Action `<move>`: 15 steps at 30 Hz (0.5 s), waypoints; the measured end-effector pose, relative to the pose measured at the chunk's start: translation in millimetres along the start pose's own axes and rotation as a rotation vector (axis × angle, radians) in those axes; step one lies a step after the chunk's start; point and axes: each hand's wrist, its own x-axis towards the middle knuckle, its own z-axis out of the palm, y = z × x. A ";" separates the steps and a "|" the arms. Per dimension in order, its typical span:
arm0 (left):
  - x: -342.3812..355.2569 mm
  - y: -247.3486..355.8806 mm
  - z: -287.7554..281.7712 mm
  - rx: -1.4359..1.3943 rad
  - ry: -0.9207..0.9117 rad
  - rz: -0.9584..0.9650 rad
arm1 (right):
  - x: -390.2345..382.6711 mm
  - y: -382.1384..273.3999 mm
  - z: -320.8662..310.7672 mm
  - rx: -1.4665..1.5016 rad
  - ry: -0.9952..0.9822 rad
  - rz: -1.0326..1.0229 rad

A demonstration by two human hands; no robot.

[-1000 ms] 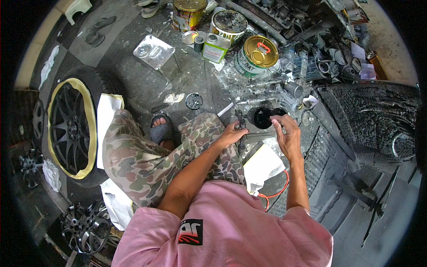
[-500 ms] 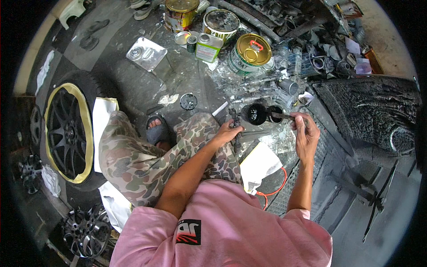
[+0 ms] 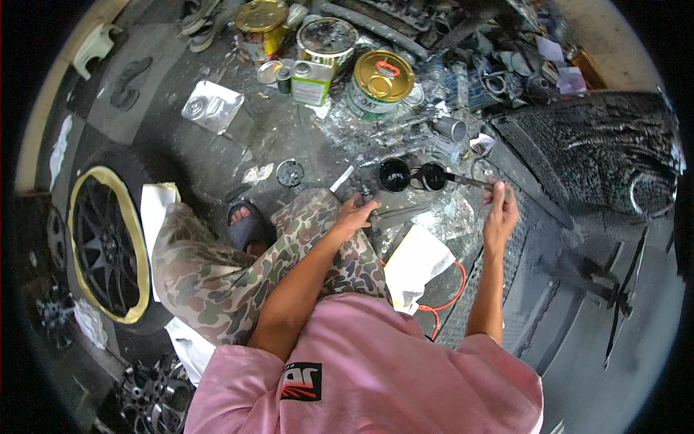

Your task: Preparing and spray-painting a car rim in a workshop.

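Observation:
My left hand (image 3: 356, 214) is closed around a dark, paint-stained spray gun (image 3: 374, 223), mostly covered by my fingers. Just beyond it is an open black cup (image 3: 394, 175) with dark, glossy contents. A second dark, round-mouthed cup (image 3: 434, 177) sits close to its right. My right hand (image 3: 500, 210) pinches the end of a long dark stick (image 3: 466, 180), which slants left to the second cup. The stick's far end blends into the dark cups, so its shape cannot be made out.
Paint cans, one with a gold lid (image 3: 384, 76), stand beyond the cups beside a solvent tin (image 3: 311, 83). A masked wheel (image 3: 108, 246) stands at the left. White paper (image 3: 419, 264) and a red hose (image 3: 454, 293) lie by my knee; a dark panel (image 3: 593, 152) is at the right.
The view has shifted, so most things sit differently in it. The stick has drawn back a little to the right with my right hand. My left hand keeps its hold.

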 end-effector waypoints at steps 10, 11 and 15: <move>-5.1 0.9 -12.5 -0.172 -0.032 0.052 | -3.5 197.1 63.0 -0.025 0.066 0.447; -8.0 4.3 -10.8 -0.167 -0.037 0.057 | -5.7 194.6 64.5 -0.033 0.042 0.407; -21.3 29.1 4.7 -0.093 0.035 0.062 | -36.2 132.6 51.9 -0.399 0.139 0.004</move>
